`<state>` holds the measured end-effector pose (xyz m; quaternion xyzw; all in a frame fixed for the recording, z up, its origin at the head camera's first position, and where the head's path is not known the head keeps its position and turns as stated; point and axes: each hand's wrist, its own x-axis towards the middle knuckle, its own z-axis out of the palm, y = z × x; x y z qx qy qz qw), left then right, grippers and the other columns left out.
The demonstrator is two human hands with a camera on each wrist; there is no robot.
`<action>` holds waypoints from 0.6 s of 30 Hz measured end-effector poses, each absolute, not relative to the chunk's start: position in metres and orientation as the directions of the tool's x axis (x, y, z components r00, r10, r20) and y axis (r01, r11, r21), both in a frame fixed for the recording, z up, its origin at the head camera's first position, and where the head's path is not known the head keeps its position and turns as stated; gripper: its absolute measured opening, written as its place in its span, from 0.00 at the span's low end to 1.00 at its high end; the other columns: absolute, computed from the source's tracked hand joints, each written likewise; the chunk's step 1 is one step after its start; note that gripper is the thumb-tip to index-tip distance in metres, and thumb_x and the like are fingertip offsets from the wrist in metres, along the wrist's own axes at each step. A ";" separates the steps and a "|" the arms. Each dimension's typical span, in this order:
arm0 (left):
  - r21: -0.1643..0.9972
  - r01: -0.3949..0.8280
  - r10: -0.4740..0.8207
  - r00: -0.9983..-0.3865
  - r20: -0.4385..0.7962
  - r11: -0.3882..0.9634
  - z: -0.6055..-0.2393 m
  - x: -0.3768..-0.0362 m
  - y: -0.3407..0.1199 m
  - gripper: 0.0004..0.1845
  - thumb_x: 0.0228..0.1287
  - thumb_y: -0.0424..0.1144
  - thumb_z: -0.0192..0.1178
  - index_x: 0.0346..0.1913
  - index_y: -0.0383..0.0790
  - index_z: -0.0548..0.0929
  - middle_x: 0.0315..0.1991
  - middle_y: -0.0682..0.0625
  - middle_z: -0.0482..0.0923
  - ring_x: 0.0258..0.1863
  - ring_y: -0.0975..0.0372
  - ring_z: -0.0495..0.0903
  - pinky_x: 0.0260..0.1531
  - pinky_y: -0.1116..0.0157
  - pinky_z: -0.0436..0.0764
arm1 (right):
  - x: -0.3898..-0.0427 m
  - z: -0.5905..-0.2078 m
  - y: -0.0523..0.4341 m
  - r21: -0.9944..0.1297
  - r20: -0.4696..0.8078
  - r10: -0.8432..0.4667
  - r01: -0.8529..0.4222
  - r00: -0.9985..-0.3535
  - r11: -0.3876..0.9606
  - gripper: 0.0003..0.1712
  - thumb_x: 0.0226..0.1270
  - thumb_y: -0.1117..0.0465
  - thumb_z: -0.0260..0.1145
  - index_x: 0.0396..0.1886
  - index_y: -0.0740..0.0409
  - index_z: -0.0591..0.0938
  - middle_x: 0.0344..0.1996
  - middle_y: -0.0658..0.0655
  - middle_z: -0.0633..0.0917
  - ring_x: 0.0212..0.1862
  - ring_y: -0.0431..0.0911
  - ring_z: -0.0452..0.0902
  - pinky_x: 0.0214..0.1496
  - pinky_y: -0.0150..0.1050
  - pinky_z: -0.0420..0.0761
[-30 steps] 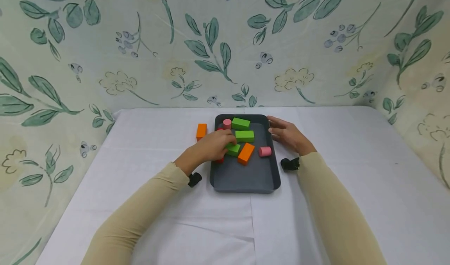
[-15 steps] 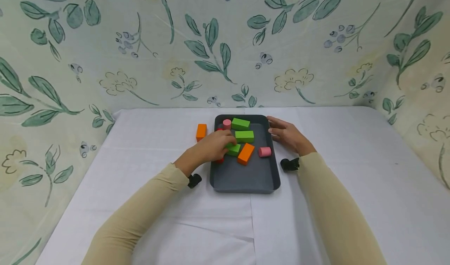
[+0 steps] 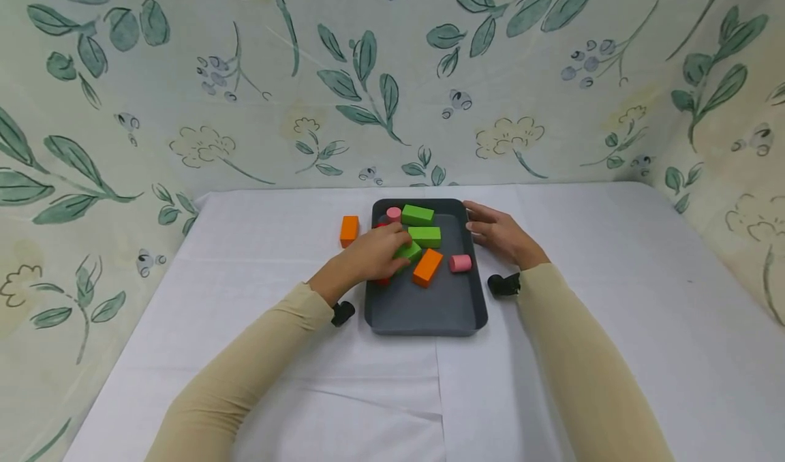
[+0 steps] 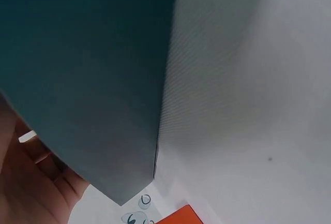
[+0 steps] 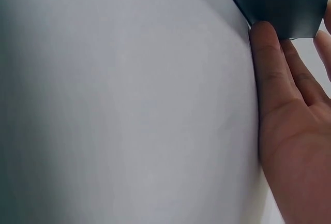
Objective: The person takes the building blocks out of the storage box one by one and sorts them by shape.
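My left hand (image 3: 368,254) reaches over the left rim of a dark grey tray (image 3: 423,315) and pinches a green block (image 3: 412,251), partly covered by the fingers. Another green block (image 3: 424,237) lies just behind it, with one more green block (image 3: 418,215) at the back. An orange block (image 3: 427,268) sits right of the held one. Red pieces show only in part beneath my left hand. At the tray's right wall, my right hand (image 3: 504,236) rests with extended fingers; in the right wrist view its fingers (image 5: 271,63) touch the wall.
A pink cylinder (image 3: 460,263) lies near the tray's right side, and another pink cylinder (image 3: 394,214) stands at the back left. Outside the tray, an orange block (image 3: 349,231) is on the white tablecloth (image 3: 270,244). Floral fabric (image 3: 368,135) hangs behind the table.
The green block under my left hand has turned and tilted, its right end shifting up and back. My left hand has moved very slightly with it. The right hand stays against the tray.
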<state>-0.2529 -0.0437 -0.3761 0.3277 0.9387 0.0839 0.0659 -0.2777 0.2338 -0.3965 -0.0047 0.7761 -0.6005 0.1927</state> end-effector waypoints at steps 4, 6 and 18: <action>0.275 0.582 0.624 -0.776 -0.093 0.765 -0.373 -0.251 -0.045 0.25 0.65 0.49 0.64 0.63 0.45 0.78 0.63 0.49 0.71 0.55 0.59 0.77 0.63 0.61 0.79 | -0.283 -0.406 0.236 -0.934 -0.286 -0.225 0.218 -0.931 0.284 0.37 0.76 0.61 0.53 0.80 0.40 0.53 0.81 0.55 0.50 0.80 0.55 0.51 0.80 0.53 0.58; 0.329 0.570 0.632 -0.766 -0.120 0.753 -0.370 -0.250 -0.046 0.27 0.65 0.47 0.65 0.65 0.45 0.76 0.67 0.49 0.68 0.59 0.58 0.75 0.65 0.60 0.77 | -0.286 -0.410 0.236 -0.933 -0.283 -0.217 0.215 -0.934 0.289 0.37 0.76 0.61 0.53 0.80 0.39 0.53 0.81 0.54 0.51 0.80 0.54 0.51 0.80 0.53 0.58; 0.324 0.518 0.584 -0.797 -0.155 0.792 -0.373 -0.246 -0.042 0.31 0.61 0.42 0.68 0.67 0.46 0.73 0.64 0.45 0.64 0.56 0.56 0.73 0.62 0.60 0.79 | -0.284 -0.405 0.237 -0.931 -0.290 -0.224 0.220 -0.930 0.292 0.38 0.76 0.61 0.53 0.80 0.41 0.52 0.81 0.57 0.49 0.80 0.56 0.50 0.80 0.53 0.57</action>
